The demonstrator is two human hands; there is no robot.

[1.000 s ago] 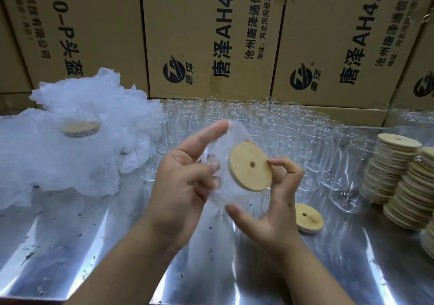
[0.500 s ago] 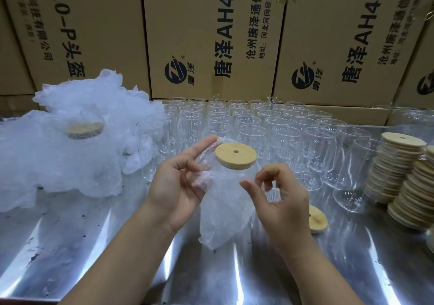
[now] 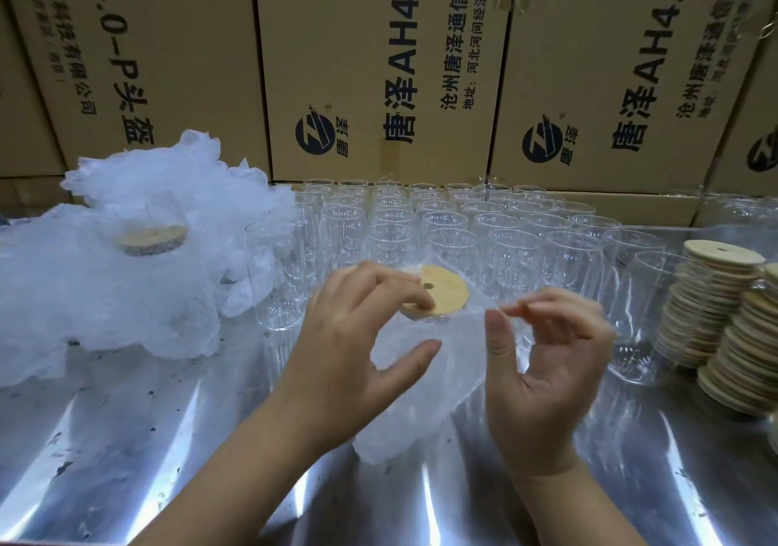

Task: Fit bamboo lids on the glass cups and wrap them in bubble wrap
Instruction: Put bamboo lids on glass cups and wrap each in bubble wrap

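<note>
Left hand has let go of the bundle's side and now rests bent fingertips on the bamboo lid, thumb spread away and holding nothing. The right hand pinches what looks like an edge of the bubble wrap between thumb and forefinger and draws it out to its own side, though blur makes that grip uncertain. A second ago the lid was tipped toward the camera. It now lies level between the two hands, with the wrap hanging from it down to the table. The glass cup inside can hardly be made out through the plastic. I take this to mean the lid is seated and the wrapping is in its closing stage, with the loose end still to be folded in. Just beyond the hands stand rows of bare glasses. Stacks of lids rise outside the right hand, and a heap of wrapped pieces lies outside the left. Printed cartons wall off the back. The tabletop is shiny metal with dark flecks.
</note>
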